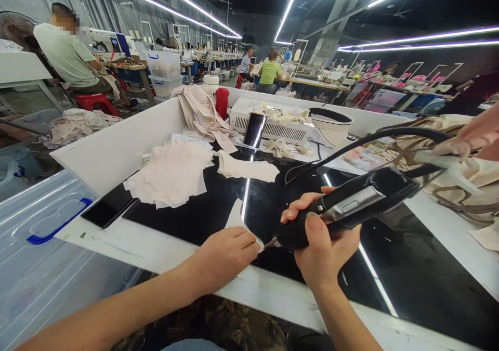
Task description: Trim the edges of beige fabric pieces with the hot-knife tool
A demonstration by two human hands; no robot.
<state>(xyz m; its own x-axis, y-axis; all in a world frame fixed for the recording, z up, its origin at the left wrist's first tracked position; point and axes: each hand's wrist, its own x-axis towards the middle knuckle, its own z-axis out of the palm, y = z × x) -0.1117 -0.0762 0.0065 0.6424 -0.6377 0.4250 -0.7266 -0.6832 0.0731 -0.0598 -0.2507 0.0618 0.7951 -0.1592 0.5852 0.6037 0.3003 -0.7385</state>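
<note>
A pale fabric piece [235, 217] lies near on the black surface [421, 268], pinched by the left hand [228, 257]; the right hand [325, 252] grips a corded tool [346, 200], tip [272, 243] at the fabric's edge. A slip could nick the left fingertips [249, 237]; a snagged cable [401, 131] might drag the tool.

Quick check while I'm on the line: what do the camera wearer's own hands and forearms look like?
The left hand and right hand are ungloved, with no rings visible. The left forearm and right forearm show no sleeves, watches, bracelets or markings within the picture.
</note>
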